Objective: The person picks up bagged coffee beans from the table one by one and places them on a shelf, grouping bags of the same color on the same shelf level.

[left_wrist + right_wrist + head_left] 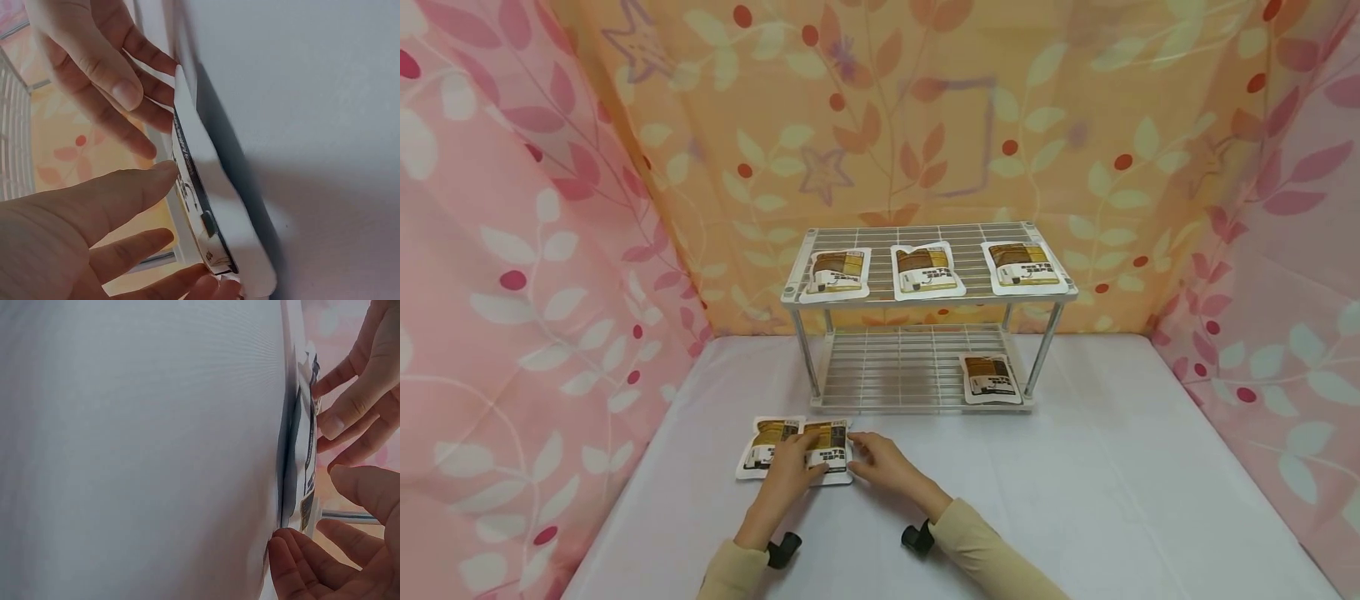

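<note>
Two flat white food pouches with brown-and-yellow printed fronts lie side by side on the table, left of centre: the left pouch and the right pouch. My left hand rests over them where they meet, its thumb and fingers spread on the right pouch. Beside that pouch's right edge is my right hand, its fingertips touching the edge. In the left wrist view a pouch's near rim shows a shadow beneath it. The right wrist view shows my right fingers at the pouch's edge, with the thumb apart from them.
Behind the hands stands a two-tier wire rack. On its top tier lie a left pouch, a middle pouch and a right pouch. A further pouch lies at the lower tier's right end. Patterned curtains surround the white table.
</note>
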`<state>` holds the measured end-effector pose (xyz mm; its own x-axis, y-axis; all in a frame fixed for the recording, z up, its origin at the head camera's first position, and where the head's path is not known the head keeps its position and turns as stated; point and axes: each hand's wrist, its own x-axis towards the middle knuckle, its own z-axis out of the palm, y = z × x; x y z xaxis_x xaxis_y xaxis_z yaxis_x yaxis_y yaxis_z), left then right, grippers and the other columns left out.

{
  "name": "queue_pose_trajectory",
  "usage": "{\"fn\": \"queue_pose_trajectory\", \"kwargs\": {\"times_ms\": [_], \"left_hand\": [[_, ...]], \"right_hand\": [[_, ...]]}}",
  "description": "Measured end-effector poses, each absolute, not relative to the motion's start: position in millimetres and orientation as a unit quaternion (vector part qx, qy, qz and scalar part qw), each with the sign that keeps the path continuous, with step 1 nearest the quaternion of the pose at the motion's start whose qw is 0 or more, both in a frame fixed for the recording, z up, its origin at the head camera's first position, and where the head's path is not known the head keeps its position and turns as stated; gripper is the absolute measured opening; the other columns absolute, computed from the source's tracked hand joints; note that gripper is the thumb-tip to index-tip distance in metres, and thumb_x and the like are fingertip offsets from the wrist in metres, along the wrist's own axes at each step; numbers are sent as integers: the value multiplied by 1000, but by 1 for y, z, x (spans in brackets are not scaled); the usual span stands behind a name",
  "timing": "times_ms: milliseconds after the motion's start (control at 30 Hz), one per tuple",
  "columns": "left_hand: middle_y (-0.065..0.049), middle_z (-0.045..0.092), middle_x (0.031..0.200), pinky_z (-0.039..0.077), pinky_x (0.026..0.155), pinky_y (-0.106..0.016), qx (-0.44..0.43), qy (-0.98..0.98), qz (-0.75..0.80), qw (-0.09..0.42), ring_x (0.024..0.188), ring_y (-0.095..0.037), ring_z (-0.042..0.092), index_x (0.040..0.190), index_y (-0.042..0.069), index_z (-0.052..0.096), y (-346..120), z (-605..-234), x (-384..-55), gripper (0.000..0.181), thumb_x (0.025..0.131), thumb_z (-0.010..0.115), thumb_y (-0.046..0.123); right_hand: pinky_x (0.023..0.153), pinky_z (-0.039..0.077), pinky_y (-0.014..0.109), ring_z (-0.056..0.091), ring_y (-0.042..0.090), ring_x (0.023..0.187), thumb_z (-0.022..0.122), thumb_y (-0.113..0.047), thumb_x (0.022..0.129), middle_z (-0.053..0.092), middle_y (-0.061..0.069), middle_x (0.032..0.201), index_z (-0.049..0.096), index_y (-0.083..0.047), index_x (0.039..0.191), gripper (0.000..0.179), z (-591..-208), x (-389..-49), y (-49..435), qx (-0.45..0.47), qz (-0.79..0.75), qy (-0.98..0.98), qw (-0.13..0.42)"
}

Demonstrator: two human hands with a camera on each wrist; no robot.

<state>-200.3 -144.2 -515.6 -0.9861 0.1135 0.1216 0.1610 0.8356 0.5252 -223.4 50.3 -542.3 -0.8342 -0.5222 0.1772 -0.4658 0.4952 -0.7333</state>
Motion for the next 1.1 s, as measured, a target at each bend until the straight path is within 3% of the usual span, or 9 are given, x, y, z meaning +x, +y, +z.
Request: {"fn": "queue_pose_trajectory", "kwargs": {"times_ms": [300,833,1100], "left_hand": [[-25,56,118,45,86,-55,-73,-957,-276,52,107,-45,48,118,1,60,-142,-514,-196,50,74,77,17],[-20,56,123,43,83,-50,-85,-949,-299,53,103,-38,46,119,5,62,-140,-520,-192,51,73,78,20],[-22,57,121,40,89,-54,-94,-943,-314,55,110,-42,48,117,1,62,-140,-519,-192,50,73,77,16]], "right_hand": [[80,51,28,59,24,98,66,-18,86,61,16,114,49,2,131,52,-541,-223,46,-284,-412,865,43],[76,51,24,60,26,95,66,-16,85,61,15,109,50,0,130,51,-540,-223,50,-266,-437,858,45],[75,52,25,61,26,89,68,-10,82,61,15,102,52,3,127,50,-543,-224,50,-268,-452,850,34]]}}
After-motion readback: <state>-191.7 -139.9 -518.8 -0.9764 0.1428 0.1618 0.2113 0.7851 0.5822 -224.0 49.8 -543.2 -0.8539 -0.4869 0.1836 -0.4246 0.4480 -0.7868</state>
